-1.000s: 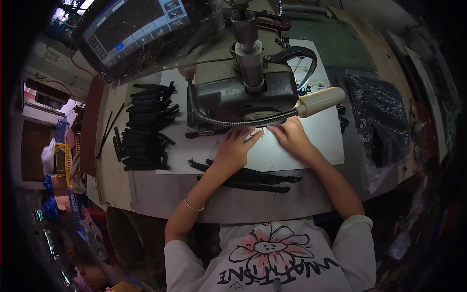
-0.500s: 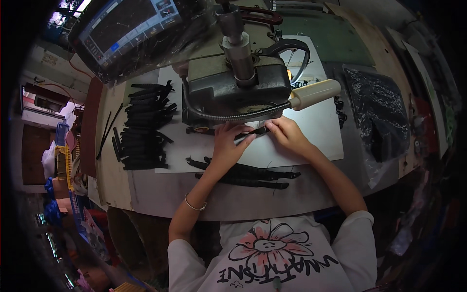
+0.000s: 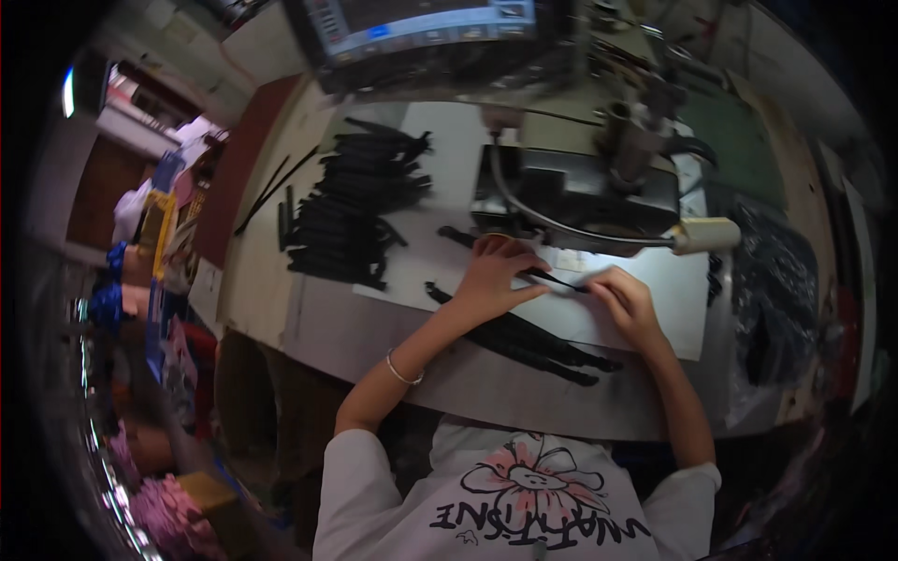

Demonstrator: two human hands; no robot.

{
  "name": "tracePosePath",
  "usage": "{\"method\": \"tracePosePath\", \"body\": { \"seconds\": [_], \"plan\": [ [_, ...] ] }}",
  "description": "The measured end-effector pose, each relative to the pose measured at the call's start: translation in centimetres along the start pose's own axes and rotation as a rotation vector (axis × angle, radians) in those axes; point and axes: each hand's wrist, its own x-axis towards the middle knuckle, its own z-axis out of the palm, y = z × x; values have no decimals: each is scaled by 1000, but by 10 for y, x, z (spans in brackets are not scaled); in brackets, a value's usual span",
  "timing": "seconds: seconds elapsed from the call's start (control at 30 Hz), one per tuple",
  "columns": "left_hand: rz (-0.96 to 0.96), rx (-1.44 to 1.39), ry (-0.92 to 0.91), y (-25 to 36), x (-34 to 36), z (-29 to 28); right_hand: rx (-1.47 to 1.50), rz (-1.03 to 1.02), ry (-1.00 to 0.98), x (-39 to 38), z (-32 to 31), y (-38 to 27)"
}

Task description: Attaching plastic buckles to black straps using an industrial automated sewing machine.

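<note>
A narrow black fabric strip [image 3: 564, 282] runs between my two hands, just in front of the sewing machine [image 3: 580, 182]. My left hand [image 3: 494, 280] grips its left part, with the fingers on top and the thumb stretched toward the right. At the other end, my right hand [image 3: 627, 301] pinches the strip between thumb and fingertips. Several similar black strips [image 3: 524, 341] lie on the table just below my hands. Part of another dark strip [image 3: 456, 237] shows beside my left hand, by the machine's base.
To the left lies a thick pile of black strips [image 3: 355, 201], with a few thin loose ones [image 3: 276, 192] beyond it. A lamp with a cream handle [image 3: 706, 236] bends across the machine's front. A screen [image 3: 430, 37] stands behind; a clear plastic bag [image 3: 772, 290] lies right.
The view has swung left, so the table and machine appear further right. My hands have drawn back slightly from the machine and moved apart, with the strip now stretched between them.
</note>
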Motion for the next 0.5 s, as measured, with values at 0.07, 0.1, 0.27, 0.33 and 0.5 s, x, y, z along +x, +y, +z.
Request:
{"method": "tracePosePath", "body": {
  "seconds": [0.07, 0.1, 0.27, 0.33, 0.5],
  "plan": [
    [18, -98, -12, -16, -12, -3, -67, -14, -38, -14, -4, -4],
    [43, -160, -49, -18, -18, -5, -91, -16, -60, -20, -4, -7],
    [127, -190, -22, 8, -65, -17, -165, -121, -184, -29, -3, -18],
    [155, -143, 106, 4, -74, -39, -105, -88, -172, -31, -4, -19],
    [-536, 339, 301, -80, -117, -131, -36, 23, -105, -29, -3, -15]
  ]
}}
